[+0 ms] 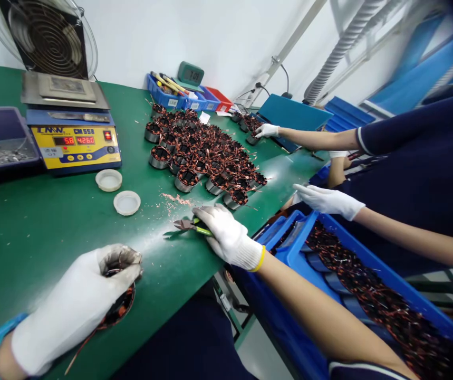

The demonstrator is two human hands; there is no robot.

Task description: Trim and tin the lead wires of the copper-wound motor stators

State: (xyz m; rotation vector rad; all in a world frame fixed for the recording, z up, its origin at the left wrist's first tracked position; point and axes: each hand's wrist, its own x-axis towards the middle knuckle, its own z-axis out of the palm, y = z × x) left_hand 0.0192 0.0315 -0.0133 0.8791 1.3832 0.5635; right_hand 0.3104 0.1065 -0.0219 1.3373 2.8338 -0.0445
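My left hand (79, 295), in a white glove with greyed fingertips, is closed on a motor stator (123, 307) low over the green table (163, 285). The hand hides much of the stator; copper wires stick out below it. In my right hand (228, 235), gloved in white with a yellow cuff edge, are side cutters (186, 225) with green handles. Their jaws point left, just above the table, close to copper clippings (176, 199). Beyond them stands a large cluster of stators (206, 153) with copper windings and loose wire ends.
A yellow-fronted soldering station (76, 145) and a fan (48, 37) stand back left. Two white lids (126, 203) lie nearby. Blue crates (297, 248) of stators sit at the right, beside co-workers' gloved hands (329, 201). One co-worker's hand (266, 131) touches a far stator.
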